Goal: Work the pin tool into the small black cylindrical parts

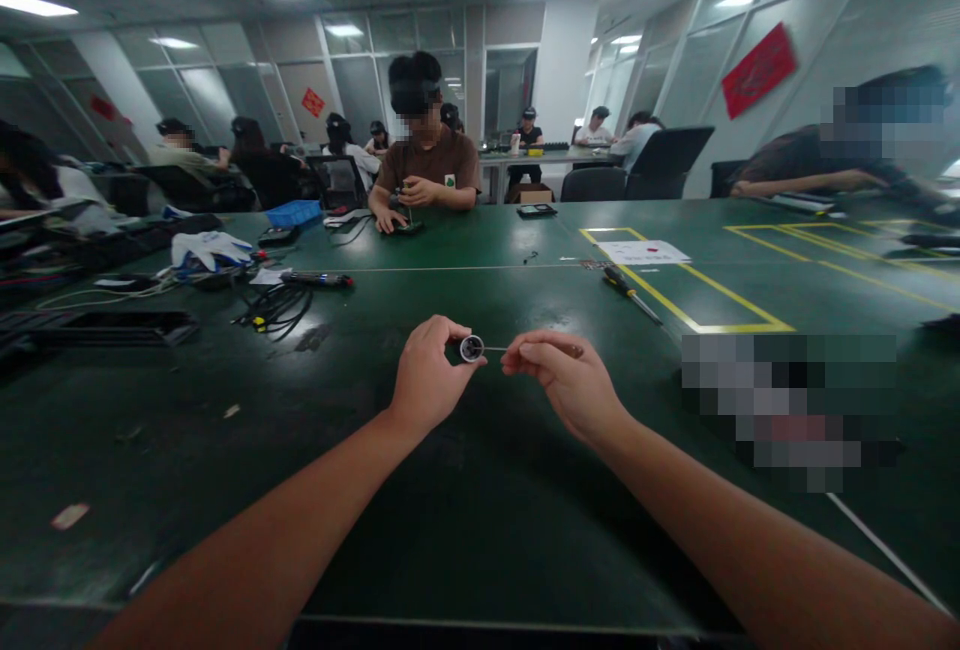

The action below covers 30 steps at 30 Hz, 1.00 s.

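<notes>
Your left hand (429, 380) has its grip pinching a small round part (472, 348), which sits right at the thumb and fingertips, its pale rim and dark middle turned toward you. Your right hand (574, 380) has its grip closed around a thin rod (493, 349) that points leftward to the part (whether its tip goes inside, you cannot tell). Both hands are over the surface (480, 530), inward from the middle of its near edge, and your bare forearms slant in from its near corners, wrists bent toward each other. Your left fingers hide the part's back, and your right fingers cover much of the rod. Toward the surface's right edge, a pixelated patch (787, 410) masks whatever lies there.
</notes>
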{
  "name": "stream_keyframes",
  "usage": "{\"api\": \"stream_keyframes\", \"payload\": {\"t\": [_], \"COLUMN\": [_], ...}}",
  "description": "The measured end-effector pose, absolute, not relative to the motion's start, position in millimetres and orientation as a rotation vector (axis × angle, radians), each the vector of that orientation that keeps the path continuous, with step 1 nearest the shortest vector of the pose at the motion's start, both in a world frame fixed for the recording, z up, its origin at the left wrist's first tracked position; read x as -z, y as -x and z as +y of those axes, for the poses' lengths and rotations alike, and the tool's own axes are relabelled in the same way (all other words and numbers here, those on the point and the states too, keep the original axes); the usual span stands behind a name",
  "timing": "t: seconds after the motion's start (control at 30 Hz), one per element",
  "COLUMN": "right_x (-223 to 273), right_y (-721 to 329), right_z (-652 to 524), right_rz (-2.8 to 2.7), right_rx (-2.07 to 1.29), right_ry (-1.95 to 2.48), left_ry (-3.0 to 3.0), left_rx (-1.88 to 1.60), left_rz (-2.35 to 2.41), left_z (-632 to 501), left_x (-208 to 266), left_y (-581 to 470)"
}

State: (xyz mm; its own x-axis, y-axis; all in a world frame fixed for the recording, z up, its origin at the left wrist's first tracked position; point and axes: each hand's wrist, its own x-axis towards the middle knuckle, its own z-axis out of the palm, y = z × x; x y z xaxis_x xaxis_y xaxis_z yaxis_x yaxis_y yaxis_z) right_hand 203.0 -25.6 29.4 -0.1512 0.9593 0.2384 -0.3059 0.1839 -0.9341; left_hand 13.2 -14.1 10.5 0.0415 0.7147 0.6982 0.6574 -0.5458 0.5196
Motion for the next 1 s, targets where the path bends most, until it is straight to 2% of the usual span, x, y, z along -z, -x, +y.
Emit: {"api": "stream_keyframes", "payload": {"t": [0.13,0.3,0.53,1.0], "right_x": [-28.7,-32.0,-32.4,-29.6], "right_y": [-204.6,-208.0,-206.0,-204.7], "right_z": [-23.7,-20.1,-24.2,-24.9], "right_rz": [-1.211,-1.06,-1.15,-1.231], "right_rx": [-1.337,-1.546,-1.371,-1.312], "right_ry": [0.732,0.649,0.668,0.753], "left_ry": [-2.261,-2.253,-2.245,-2.323], "left_rx": [-1.546,-1.583,-1.568,-1.56], "left_rz": [1.454,1.465,1.479,1.46], "left_z": [-14.0,-10.3,-10.0,-12.3], "left_x": [-11.8,-10.2,-9.6,-10.7], "left_y": [-12.6,-10.1,-10.1,-10.8]}}
